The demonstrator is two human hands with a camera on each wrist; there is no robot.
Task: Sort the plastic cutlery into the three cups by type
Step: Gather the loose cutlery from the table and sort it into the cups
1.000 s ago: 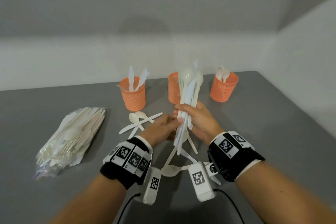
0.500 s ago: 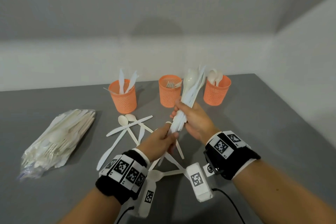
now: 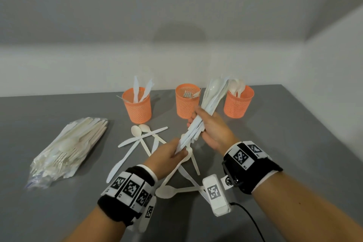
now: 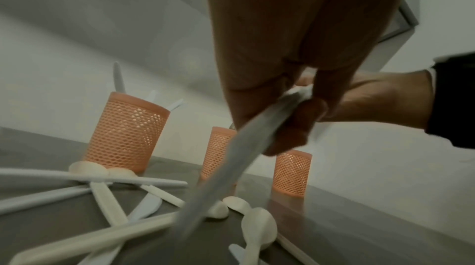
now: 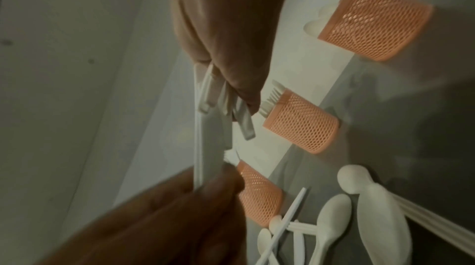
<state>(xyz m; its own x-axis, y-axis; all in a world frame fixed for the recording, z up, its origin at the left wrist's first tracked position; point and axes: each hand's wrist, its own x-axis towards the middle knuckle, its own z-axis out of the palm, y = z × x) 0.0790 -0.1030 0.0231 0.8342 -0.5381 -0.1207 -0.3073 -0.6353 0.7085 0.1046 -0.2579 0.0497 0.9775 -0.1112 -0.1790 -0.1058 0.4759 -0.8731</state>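
Observation:
My right hand (image 3: 204, 124) grips a bundle of white plastic cutlery (image 3: 208, 102) above the table, its tops leaning toward the right cup. My left hand (image 3: 176, 151) pinches the lower end of one white piece (image 4: 231, 151) from that bundle. Three orange mesh cups stand in a row at the back: the left cup (image 3: 137, 104) holds knives, the middle cup (image 3: 187, 102) holds forks, the right cup (image 3: 238, 102) holds spoons. Loose spoons and knives (image 3: 141, 137) lie scattered on the grey table below and left of my hands.
A clear bag of mixed cutlery (image 3: 68, 149) lies at the left of the grey table (image 3: 294, 143). White walls close the back and right. A black cable (image 3: 249, 220) runs off my right wrist at the front.
The bundle has tilted from upright to leaning right. My left hand has slid down to its lower end and pinches one piece there. The view shifted, so the cups sit further right.

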